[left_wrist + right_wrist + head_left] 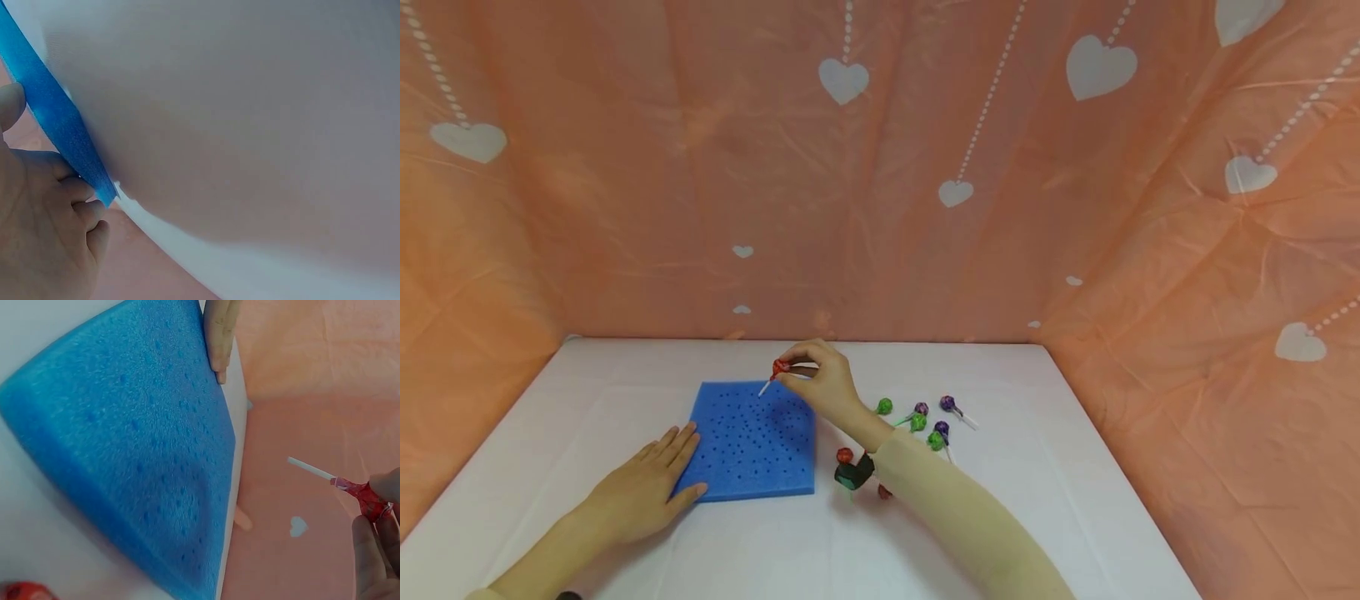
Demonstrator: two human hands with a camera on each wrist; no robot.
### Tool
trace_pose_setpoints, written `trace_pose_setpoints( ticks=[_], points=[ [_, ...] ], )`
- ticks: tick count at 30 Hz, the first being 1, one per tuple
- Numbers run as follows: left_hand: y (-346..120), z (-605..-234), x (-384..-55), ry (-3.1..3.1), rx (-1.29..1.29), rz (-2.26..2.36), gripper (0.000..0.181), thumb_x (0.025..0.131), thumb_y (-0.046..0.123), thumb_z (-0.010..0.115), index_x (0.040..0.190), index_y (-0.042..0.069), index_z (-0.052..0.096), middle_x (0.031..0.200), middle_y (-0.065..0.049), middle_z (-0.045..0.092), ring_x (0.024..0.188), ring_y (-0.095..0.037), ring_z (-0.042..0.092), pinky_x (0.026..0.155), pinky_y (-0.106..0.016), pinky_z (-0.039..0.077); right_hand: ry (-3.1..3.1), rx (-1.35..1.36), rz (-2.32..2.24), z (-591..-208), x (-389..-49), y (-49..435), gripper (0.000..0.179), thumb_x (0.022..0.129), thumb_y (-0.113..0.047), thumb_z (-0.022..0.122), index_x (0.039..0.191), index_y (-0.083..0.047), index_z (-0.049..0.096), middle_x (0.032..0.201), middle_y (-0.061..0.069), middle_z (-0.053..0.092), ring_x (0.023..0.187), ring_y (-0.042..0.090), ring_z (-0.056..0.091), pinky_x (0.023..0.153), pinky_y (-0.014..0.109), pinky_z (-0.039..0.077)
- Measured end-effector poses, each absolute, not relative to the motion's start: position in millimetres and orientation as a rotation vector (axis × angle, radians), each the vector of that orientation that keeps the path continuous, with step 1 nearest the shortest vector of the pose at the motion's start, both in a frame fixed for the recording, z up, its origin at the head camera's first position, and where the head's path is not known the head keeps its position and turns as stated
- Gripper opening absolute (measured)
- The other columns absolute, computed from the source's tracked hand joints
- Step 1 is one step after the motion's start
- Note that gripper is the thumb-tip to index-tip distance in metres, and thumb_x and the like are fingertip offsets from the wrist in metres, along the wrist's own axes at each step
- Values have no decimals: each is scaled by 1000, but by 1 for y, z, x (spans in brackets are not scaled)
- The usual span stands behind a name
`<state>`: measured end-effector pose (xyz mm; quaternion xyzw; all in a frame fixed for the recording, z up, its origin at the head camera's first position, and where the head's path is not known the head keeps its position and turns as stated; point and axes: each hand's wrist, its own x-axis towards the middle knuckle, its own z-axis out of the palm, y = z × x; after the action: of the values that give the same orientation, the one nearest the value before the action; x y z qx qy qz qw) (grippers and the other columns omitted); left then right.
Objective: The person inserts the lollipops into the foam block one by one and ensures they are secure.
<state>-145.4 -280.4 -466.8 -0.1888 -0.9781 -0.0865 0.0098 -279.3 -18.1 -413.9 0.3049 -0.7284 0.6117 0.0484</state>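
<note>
A red-wrapped lollipop [780,367] is pinched at its candy end by my right hand [826,385], above the far part of a blue foam block [752,450]. Its white stick points down and to the left, apart from the foam in the right wrist view, where the lollipop [369,501] also shows. Many small dark holes dot the block's top. Along the block's left edge lies my left hand [643,483], fingers extended, the thumb at the near corner. In the left wrist view the hand [47,212] touches the side of the foam [62,119].
Right of the block lie several lollipops: green ones [917,422], purple ones [948,403] and red ones [845,456]. The right forearm partly covers this group. A white cloth [1015,500] covers the table; an orange curtain with hearts [895,250] stands behind and at the sides.
</note>
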Motion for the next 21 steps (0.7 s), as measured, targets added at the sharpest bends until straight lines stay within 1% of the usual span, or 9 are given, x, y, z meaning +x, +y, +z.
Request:
trace_pose_setpoints(
  ticks=[2,3,8,11,16,18,21],
  points=[
    [-281,-467,-145,-3058,-584,-273,78,102,45,64,148,-16,45,158,-36,37,144,-57,36,116,-66,36,-2234,939,1873,-415,-281,-24,26,84,12,79,109,9,72,111,22,62,107,35,73,91,29,61],
    [-281,-467,-145,-3059,-581,-273,79,102,45,64,148,-15,45,158,-35,37,144,-57,36,116,-66,36,-2238,945,1870,-419,-285,-27,26,84,11,80,109,7,72,111,20,63,106,33,73,89,25,61],
    [-281,-469,-145,-3040,-581,-269,79,101,46,64,148,-15,45,157,-35,38,144,-56,37,116,-66,36,-2255,977,1851,-420,-288,-41,27,84,12,79,110,9,72,114,24,63,108,38,72,90,28,61],
    [-282,-471,-145,-3038,-581,-267,79,102,46,63,148,-15,45,158,-35,38,144,-56,37,116,-66,36,-2280,993,1795,-421,-290,-50,26,85,11,79,110,9,72,114,23,63,108,37,72,90,28,61],
    [-282,-472,-145,-3034,-586,-258,78,102,46,63,148,-15,46,158,-34,38,144,-56,38,116,-66,37,-2374,995,1685,-424,-292,-61,23,87,6,79,109,4,73,112,16,64,105,21,73,87,17,58],
    [-282,-472,-146,-3029,-587,-256,78,102,45,64,147,-15,46,158,-34,39,143,-56,38,115,-66,37,-2400,1003,1660,-426,-292,-64,22,88,4,79,110,4,72,112,14,64,104,15,73,87,15,57],
    [-282,-471,-146,-3025,-589,-249,77,101,45,64,146,-15,47,157,-34,39,143,-56,39,115,-65,37,-2422,1011,1633,-429,-293,-68,21,90,3,79,110,3,72,111,12,63,103,12,72,87,13,56]
  ],
)
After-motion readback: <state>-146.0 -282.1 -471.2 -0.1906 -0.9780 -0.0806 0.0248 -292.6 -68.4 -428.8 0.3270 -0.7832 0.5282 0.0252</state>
